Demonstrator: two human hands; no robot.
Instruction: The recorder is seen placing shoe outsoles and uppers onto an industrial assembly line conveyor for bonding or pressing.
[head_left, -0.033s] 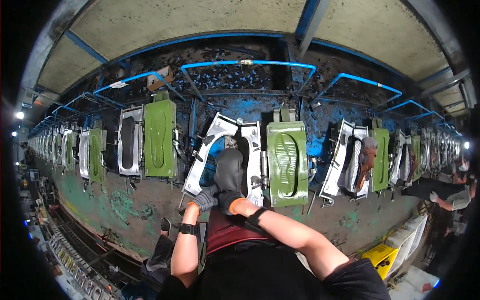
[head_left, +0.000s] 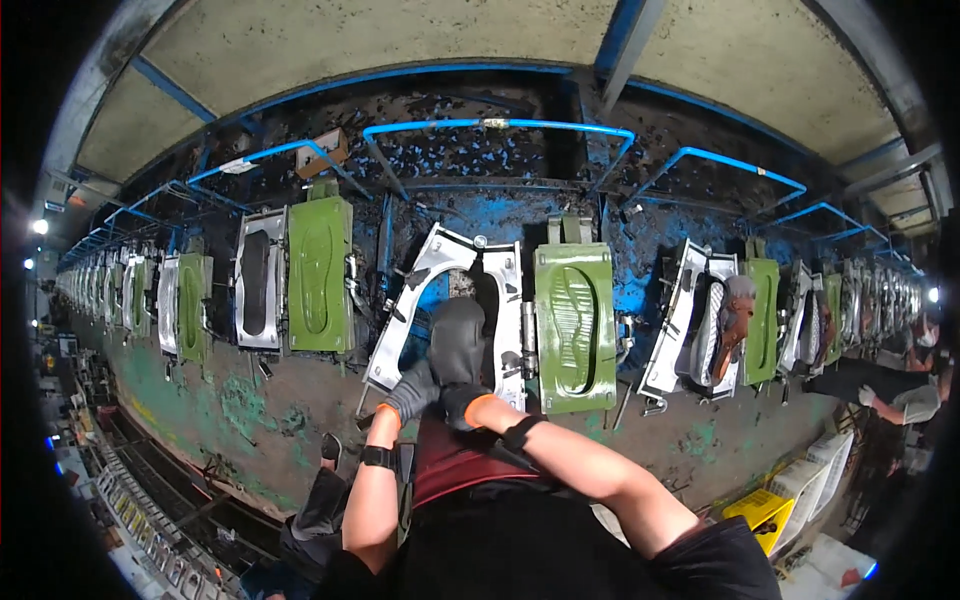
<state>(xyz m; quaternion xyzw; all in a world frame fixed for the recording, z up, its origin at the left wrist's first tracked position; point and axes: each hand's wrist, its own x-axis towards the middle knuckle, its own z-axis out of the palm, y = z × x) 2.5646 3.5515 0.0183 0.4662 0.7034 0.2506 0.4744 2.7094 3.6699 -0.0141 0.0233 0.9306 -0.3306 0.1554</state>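
Observation:
In front of me a smooth dark grey shoe-shaped form (head_left: 457,338) stands over an open silver mould frame (head_left: 408,318). Whether it is a bare last or an upper pulled over one, I cannot tell. My left hand (head_left: 412,390), in a grey glove with an orange cuff, closes on its lower left edge. At its lower end my right hand (head_left: 463,407), in a darker glove, is curled in against it. The fingertips of both hands are partly hidden. Hinged to the frame's right side is a green mould plate (head_left: 574,330) with a ridged sole-shaped hollow.
More silver-and-green moulds (head_left: 320,275) line both sides. Brown shoe uppers (head_left: 735,325) sit in moulds at the right. Blue rails (head_left: 500,125) run behind. A yellow crate (head_left: 762,515) stands at lower right, near another person's gloved hand (head_left: 915,405).
My left hand has shifted slightly up and right along the dark grey form. My right hand and the moulds look nearly unchanged.

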